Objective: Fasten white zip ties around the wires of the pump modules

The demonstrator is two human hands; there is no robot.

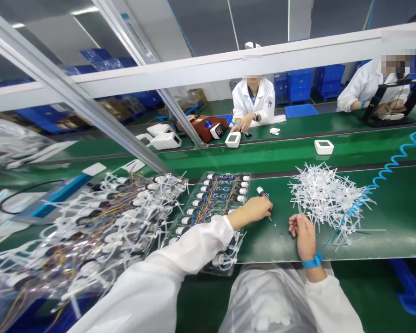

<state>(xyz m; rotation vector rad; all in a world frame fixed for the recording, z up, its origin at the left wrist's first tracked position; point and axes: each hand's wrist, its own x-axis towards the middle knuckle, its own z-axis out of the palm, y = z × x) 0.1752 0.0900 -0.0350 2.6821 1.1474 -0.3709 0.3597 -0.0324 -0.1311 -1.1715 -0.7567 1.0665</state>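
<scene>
My left hand (256, 209) is closed on a small wired part (260, 190) over the green bench; its white-and-black cylinder sticks out beyond the fingers and a thin wire end shows below them. My right hand (302, 231), wearing a blue wrist strap, is near the bench's front edge with its fingers curled; whether anything lies in them is hidden. Just beyond it lies a loose pile of white cable ties (321, 192). Left of my left hand, a clear plastic tray (247, 183) holds rows of similar cylinders with coloured wires.
Many tied wire assemblies (125, 208) are heaped at the left. A metal frame post (125, 143) slants over the bench. White devices (323, 147) sit on the green line beyond, where two people work. A coiled blue cord (390, 166) hangs at the right.
</scene>
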